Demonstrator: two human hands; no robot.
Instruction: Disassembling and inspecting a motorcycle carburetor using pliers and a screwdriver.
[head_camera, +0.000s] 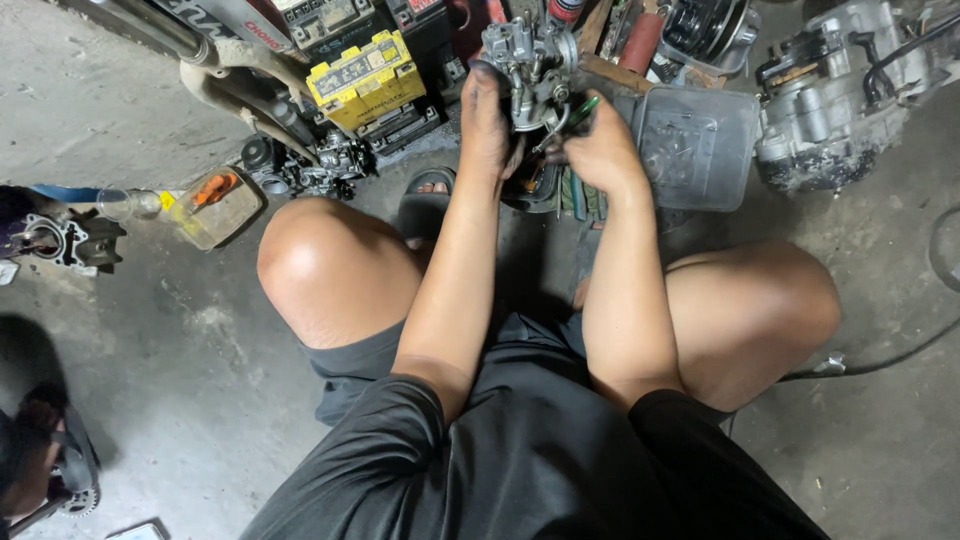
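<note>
- Bare concrete floor (150, 330) across the whole frame, stained dark in patches; a black cable (900, 355) trailing along it at the right edge.
- Two bent knees and black shorts filling the lower middle; forearms reaching up toward the top centre.
- Grey engine block (850, 90) in the upper right corner, greasy along its lower side.
- Translucent plastic container (695, 145) just left of the engine, right of the hands.
- Yellow battery (365, 75) in the upper left of centre, propped among dark parts; beside it a bent metal pipe (230, 80) running toward the upper left corner.
- Shallow clear tray (215, 210) at the left, holding something orange; nearby a small clear bottle (130, 203) lying on its side.
- Small engine part (70, 240) at the left edge, round opening facing up.
- Black sandal (425, 205) under the raised arms, toes showing, just below centre top.
- Left hand (488, 125) at top centre, grimy; fingers wrapped around the side of the carburettor (530, 65), holding it up off the floor.
- Carburettor at the top centre of the frame, silver-grey, upright, touching both hands.
- Right hand (598, 150) just right of it, fingers closed narrowly around a green-handled tool (582, 108); tool tip pointing in at the lower part of the carburettor.
- Tool small, partly hidden by the fingers; kind of tool impossible to tell.
</note>
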